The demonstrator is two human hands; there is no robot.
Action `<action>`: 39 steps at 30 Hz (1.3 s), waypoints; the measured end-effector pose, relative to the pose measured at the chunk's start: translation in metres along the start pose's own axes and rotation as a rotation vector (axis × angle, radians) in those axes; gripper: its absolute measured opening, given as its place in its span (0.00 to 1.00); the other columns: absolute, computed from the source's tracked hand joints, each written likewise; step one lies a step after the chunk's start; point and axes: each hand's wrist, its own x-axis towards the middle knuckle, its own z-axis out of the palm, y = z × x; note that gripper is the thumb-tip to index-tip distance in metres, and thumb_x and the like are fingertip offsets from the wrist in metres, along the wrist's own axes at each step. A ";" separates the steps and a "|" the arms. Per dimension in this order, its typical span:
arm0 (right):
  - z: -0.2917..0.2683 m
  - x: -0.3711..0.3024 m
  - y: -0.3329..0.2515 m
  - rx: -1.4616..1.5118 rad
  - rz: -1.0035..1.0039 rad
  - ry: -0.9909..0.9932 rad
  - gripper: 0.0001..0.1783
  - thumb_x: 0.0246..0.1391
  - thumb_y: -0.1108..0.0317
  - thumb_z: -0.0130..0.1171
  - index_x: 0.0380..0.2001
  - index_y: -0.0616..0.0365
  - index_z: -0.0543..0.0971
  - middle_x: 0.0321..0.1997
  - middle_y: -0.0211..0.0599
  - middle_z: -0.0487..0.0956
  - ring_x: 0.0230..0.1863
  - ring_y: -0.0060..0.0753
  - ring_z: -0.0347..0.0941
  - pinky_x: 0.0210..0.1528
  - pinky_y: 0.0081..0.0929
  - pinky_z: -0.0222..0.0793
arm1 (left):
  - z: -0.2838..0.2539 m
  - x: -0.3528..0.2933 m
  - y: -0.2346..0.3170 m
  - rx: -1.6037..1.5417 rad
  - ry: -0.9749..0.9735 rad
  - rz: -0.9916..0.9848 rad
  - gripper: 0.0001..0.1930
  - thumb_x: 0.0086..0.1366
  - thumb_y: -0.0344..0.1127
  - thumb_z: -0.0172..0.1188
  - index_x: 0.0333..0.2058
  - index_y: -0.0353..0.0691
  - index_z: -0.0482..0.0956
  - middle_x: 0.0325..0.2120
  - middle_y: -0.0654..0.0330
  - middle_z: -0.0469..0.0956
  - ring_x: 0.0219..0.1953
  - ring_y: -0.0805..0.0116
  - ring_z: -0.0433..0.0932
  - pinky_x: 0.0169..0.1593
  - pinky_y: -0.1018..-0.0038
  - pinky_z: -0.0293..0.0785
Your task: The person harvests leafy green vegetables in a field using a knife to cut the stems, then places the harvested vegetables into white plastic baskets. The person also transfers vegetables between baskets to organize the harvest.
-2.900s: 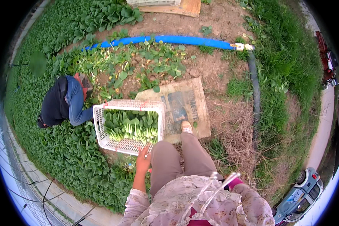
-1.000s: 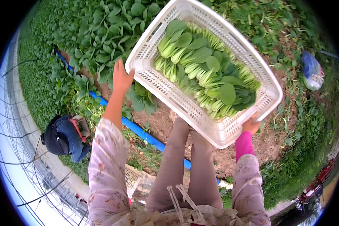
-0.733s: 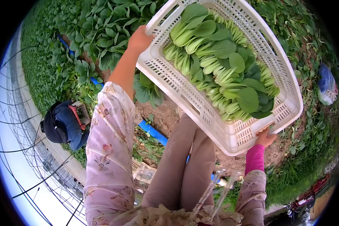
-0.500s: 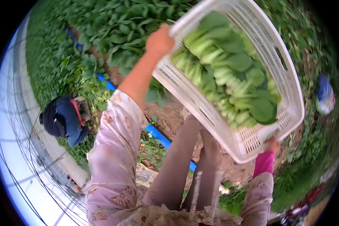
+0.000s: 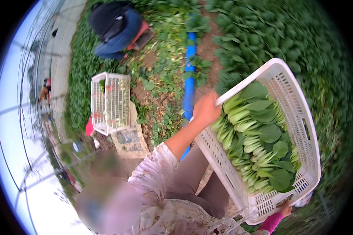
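Note:
A white plastic crate (image 5: 220,166) with slotted walls hangs in front of me at the right, held between both hands. Bunches of green bok choy (image 5: 259,137) lie in rows inside it, pale stems beside dark leaves. My left hand (image 5: 206,109) is wrapped round the rim of its far left end. At the near right end, my right hand (image 5: 286,208), below a pink cuff, grips the opposite rim; its fingers are partly hidden by the crate wall.
A second white crate (image 5: 110,102) stands at the left beside a flattened printed sack (image 5: 129,140). Beyond it a person (image 5: 117,29) in dark clothing bends over the plants. A blue hose (image 5: 189,66) runs along the soil path, next to dense leafy plants (image 5: 259,35).
My view has swung left, bringing the second crate and sack into sight. The held crate sits lower and farther right in the picture, still in both hands.

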 end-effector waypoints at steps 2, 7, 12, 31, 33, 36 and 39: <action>0.003 -0.025 -0.035 -0.040 -0.100 -0.069 0.11 0.48 0.69 0.60 0.31 0.67 0.74 0.16 0.32 0.69 0.12 0.21 0.60 0.10 0.23 0.53 | -0.041 -0.035 -0.043 -0.049 0.042 -0.117 0.11 0.48 0.33 0.60 0.30 0.38 0.69 0.28 0.49 0.74 0.35 0.48 0.73 0.38 0.57 0.67; 0.007 -0.129 -0.145 -0.116 -0.341 -0.229 0.10 0.49 0.70 0.57 0.31 0.67 0.72 0.14 0.33 0.68 0.09 0.22 0.59 0.09 0.24 0.52 | -0.153 -0.130 -0.135 -0.211 0.112 -0.412 0.13 0.49 0.37 0.62 0.32 0.40 0.70 0.29 0.52 0.75 0.36 0.51 0.74 0.39 0.61 0.67; -0.024 -0.301 -0.195 -0.151 -0.571 -0.280 0.07 0.50 0.71 0.55 0.28 0.64 0.72 0.13 0.33 0.67 0.08 0.23 0.59 0.09 0.25 0.52 | -0.260 -0.246 -0.246 -0.347 0.235 -0.473 0.14 0.49 0.37 0.62 0.32 0.40 0.70 0.30 0.52 0.75 0.36 0.51 0.74 0.39 0.62 0.67; 0.367 -0.453 -0.268 -0.325 -0.860 -0.644 0.09 0.49 0.74 0.55 0.34 0.67 0.74 0.18 0.33 0.71 0.12 0.21 0.63 0.14 0.22 0.59 | -0.281 -0.119 -0.499 -0.472 0.425 -0.715 0.14 0.51 0.38 0.61 0.36 0.39 0.74 0.30 0.50 0.77 0.34 0.52 0.76 0.39 0.63 0.69; 0.412 -0.453 -0.250 -0.325 -0.800 -0.634 0.11 0.49 0.75 0.55 0.37 0.67 0.73 0.20 0.33 0.71 0.12 0.21 0.63 0.14 0.21 0.59 | -0.268 -0.103 -0.516 -0.445 0.418 -0.783 0.14 0.51 0.37 0.61 0.36 0.37 0.74 0.29 0.50 0.77 0.33 0.53 0.76 0.39 0.64 0.69; 0.457 -0.432 -0.240 -0.360 -0.753 -0.642 0.12 0.49 0.75 0.55 0.38 0.66 0.72 0.21 0.33 0.72 0.13 0.21 0.63 0.14 0.21 0.59 | -0.238 -0.068 -0.524 -0.486 0.384 -0.795 0.14 0.52 0.35 0.61 0.37 0.38 0.73 0.29 0.51 0.77 0.32 0.53 0.76 0.37 0.64 0.69; 0.477 -0.420 -0.232 -0.385 -0.790 -0.506 0.13 0.48 0.75 0.55 0.39 0.65 0.71 0.21 0.33 0.72 0.13 0.21 0.63 0.14 0.22 0.58 | -0.209 -0.051 -0.526 -0.364 0.402 -0.874 0.14 0.51 0.35 0.61 0.37 0.39 0.72 0.29 0.51 0.77 0.33 0.51 0.75 0.37 0.62 0.69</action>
